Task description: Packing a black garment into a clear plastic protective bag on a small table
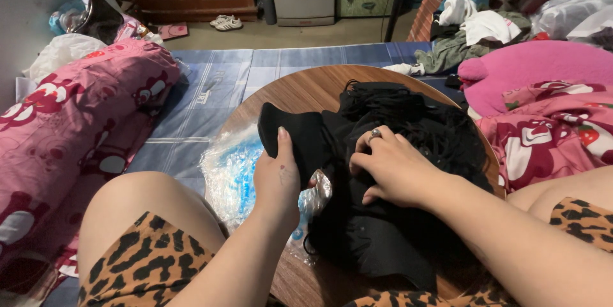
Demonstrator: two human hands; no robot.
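Nearest the lens: bare knees in leopard-print shorts (137, 265), drawn up on either side of a round wooden table (300, 93). Far left, beyond the knee, a pink bolster printed with red bears (76, 122), lying on a blue mat (211, 99). Just right of that, at the table's left edge, a crumpled clear plastic bag with blue print (233, 176), partly tucked under dark fabric. Above the bag, left hand (278, 182), raised upright with fingers wrapped around a flat black fabric piece (294, 138), thumb laid along its near face; piece standing up out of the grip, its rounded top well above the thumb tip. Immediately right, and touching that piece, a heap of black clothing (383, 230) spread across the middle and right of the table, with a tangle of black cords or straps at its far side. Right hand (393, 166), ring on one finger, resting palm-down on top of the heap, fingers curled and pinching into the cloth, close beside the left hand. Far right, a pink plush cushion (536, 67) and more bear-print bedding. Background: dresser, small fridge, white shoes on the floor.
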